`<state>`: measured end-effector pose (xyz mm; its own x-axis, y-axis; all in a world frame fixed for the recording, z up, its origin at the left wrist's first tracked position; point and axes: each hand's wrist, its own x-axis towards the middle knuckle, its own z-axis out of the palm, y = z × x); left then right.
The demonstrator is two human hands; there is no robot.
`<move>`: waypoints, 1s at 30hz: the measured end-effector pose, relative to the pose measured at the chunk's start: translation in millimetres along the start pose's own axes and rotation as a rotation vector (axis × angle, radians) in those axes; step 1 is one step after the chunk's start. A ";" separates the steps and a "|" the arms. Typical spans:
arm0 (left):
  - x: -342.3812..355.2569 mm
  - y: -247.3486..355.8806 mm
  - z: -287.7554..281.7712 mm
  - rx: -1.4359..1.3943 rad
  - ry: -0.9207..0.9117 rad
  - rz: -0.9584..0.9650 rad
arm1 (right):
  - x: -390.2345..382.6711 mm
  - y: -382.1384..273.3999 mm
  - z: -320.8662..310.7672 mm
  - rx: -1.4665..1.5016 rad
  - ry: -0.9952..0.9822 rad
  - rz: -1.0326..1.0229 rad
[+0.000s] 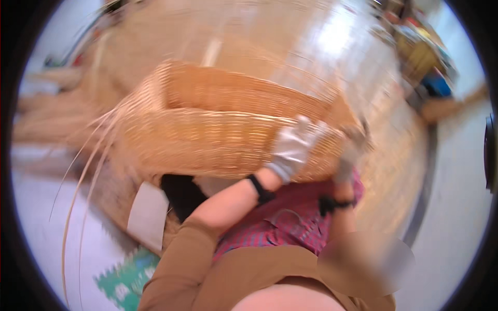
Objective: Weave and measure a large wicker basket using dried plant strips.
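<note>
A long woven wicker basket [207, 140] lies across my lap, its open top facing away from me and its near wall toward me. Loose canes [91, 171] hang from its left end. My left hand [294, 147], in a pale glove with a black band at the wrist, grips the near wall at the rim, right of the middle. Close to the basket's right corner is my right hand [350, 155], also gloved and wristbanded. Motion blurs its fingers, so their hold cannot be made out. A plaid red-purple cloth [264, 228] covers my lap.
Wooden floor [259, 31] stretches beyond the basket. Blurred goods and a blue object [437, 85] stand along the right wall. A green jagged-edged mat [127, 280] lies at lower left, near a pale board [148, 217]. Brown heaps [57, 119] lie at left.
</note>
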<state>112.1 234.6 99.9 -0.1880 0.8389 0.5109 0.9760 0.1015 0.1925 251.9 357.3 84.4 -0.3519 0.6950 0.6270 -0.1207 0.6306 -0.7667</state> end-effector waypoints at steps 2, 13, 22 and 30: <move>-5.7 -14.5 -19.0 -0.180 -0.010 -0.037 | -39.3 -1.4 -8.3 -0.092 0.295 0.637; -141.2 -235.5 -227.5 0.330 0.875 -0.737 | -56.8 -123.2 179.1 0.385 -0.510 0.476; -145.7 -273.6 -250.8 -0.423 0.729 -0.730 | -89.8 -242.0 282.2 0.351 -1.077 0.070; -178.4 -285.4 -258.5 -0.867 0.719 -0.700 | -68.4 -298.0 324.7 0.287 -0.996 -0.260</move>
<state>-161.3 -82.2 170.4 -0.8976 0.2543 0.3602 0.3143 -0.2039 0.9272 10.5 9.7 225.1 -0.8680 -0.1263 0.4802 -0.4695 0.5237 -0.7109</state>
